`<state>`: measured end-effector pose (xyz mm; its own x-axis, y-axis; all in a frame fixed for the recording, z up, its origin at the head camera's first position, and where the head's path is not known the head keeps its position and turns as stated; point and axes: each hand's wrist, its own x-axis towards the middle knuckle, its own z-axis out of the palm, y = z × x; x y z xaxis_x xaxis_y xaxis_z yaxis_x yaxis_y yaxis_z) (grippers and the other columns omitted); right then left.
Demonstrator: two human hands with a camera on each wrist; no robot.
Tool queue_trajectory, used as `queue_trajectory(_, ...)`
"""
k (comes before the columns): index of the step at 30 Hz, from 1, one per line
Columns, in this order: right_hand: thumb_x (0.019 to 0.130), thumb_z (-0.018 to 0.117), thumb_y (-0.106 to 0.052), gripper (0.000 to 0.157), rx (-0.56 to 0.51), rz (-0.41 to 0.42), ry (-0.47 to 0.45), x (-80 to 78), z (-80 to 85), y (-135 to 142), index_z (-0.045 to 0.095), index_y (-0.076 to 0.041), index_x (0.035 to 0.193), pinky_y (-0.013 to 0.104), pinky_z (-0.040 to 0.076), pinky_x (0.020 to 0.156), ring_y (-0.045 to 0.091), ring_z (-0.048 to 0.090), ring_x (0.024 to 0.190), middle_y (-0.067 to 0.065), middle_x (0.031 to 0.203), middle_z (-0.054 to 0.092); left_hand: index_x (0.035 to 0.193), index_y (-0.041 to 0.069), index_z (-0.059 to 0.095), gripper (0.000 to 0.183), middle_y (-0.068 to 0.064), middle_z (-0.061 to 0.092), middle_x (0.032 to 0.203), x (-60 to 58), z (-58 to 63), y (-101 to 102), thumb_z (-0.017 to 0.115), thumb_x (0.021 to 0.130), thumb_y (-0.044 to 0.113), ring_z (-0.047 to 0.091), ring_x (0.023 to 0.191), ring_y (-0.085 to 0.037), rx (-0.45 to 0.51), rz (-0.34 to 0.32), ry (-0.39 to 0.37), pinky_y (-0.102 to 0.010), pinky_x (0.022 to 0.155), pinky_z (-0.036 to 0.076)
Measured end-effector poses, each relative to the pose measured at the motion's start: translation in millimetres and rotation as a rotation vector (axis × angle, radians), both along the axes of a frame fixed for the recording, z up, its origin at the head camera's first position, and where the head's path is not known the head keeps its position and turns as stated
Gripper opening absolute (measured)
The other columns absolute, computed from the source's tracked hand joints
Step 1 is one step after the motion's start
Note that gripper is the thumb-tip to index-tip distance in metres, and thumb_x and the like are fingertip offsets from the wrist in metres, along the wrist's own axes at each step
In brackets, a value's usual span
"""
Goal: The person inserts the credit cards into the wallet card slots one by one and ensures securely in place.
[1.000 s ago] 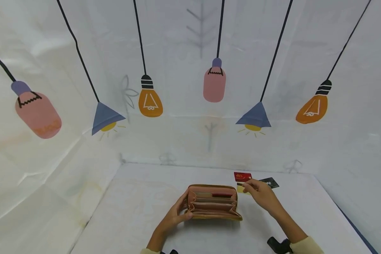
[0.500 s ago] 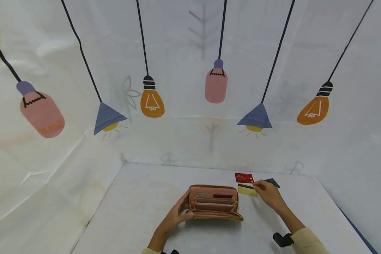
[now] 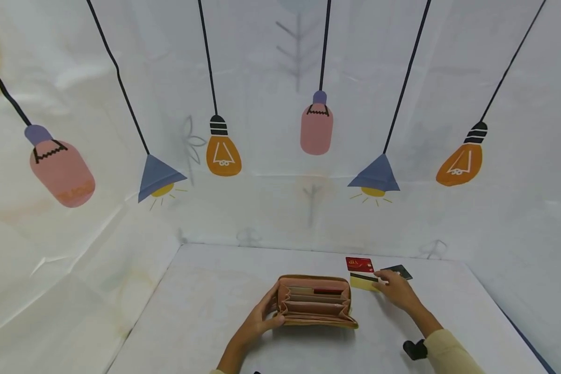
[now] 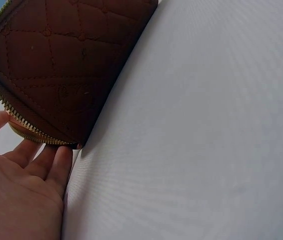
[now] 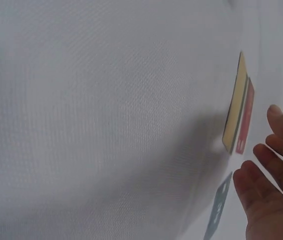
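Note:
My left hand (image 3: 257,323) grips the left end of an unzipped wallet (image 3: 315,306), thumb at its lower corner. The wallet's pink pleated compartments face up, and a dark red edge shows in one slot. In the left wrist view its outer side (image 4: 56,65) is brown quilted leather with a brass zipper (image 4: 16,115). My right hand (image 3: 399,291) hovers beside the cards with loosely bent fingers and nothing in them. A red VIP card (image 3: 359,264) and a yellow card with a black stripe (image 3: 363,282) lie together. A dark card (image 3: 403,272) is partly hidden behind the right hand.
The white-covered table (image 3: 205,301) runs back to a white cloth wall (image 3: 271,208) printed with hanging lamps. A similar cloth closes the left side. A black strap piece (image 3: 415,349) sits at the right sleeve cuff.
My right hand has drawn off the yellow card and moved to the right, uncovering more of the red and yellow cards. My left hand and the wallet stay where they were.

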<state>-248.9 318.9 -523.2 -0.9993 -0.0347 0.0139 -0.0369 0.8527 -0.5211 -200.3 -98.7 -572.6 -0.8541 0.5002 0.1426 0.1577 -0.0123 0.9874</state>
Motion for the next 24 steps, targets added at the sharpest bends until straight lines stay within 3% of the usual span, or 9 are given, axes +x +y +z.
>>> queue_trajectory(6,0.093,0.071,-0.023,0.046,0.013,0.027,-0.033,-7.1,-8.7,0.3,0.061,0.006,0.127,0.062,0.046,0.098,0.052,0.053,0.123,0.034,0.135,0.055,0.162,0.024,0.014,0.083,-0.013,0.029,0.163,1.2,-0.5,-2.0,0.065,0.096,0.025,0.034,0.146,-0.033,0.005,-0.001,0.008,-0.028,0.113,0.036)
queue_trajectory(18,0.088,0.077,-0.025,0.052,0.076,0.041,-0.044,-1.2,-22.3,0.0,0.061,0.008,0.124,0.064,0.042,0.102,0.053,0.051,0.124,0.034,0.130,0.057,0.162,0.019,0.012,0.082,-0.018,0.026,0.163,11.4,-5.9,-1.2,0.062,0.098,0.027,0.032,0.147,-0.036,-0.004,-0.020,-0.005,-0.028,0.113,0.037)
queue_trajectory(24,0.088,0.076,-0.018,0.046,0.117,0.062,0.002,-7.1,-20.1,-1.1,0.062,0.007,0.123,0.063,0.043,0.101,0.051,0.052,0.123,0.031,0.127,0.060,0.162,0.025,0.013,0.080,-0.013,0.026,0.164,3.9,-1.3,0.0,0.061,0.099,0.030,0.033,0.147,-0.033,-0.001,-0.015,-0.026,-0.033,0.114,0.037)
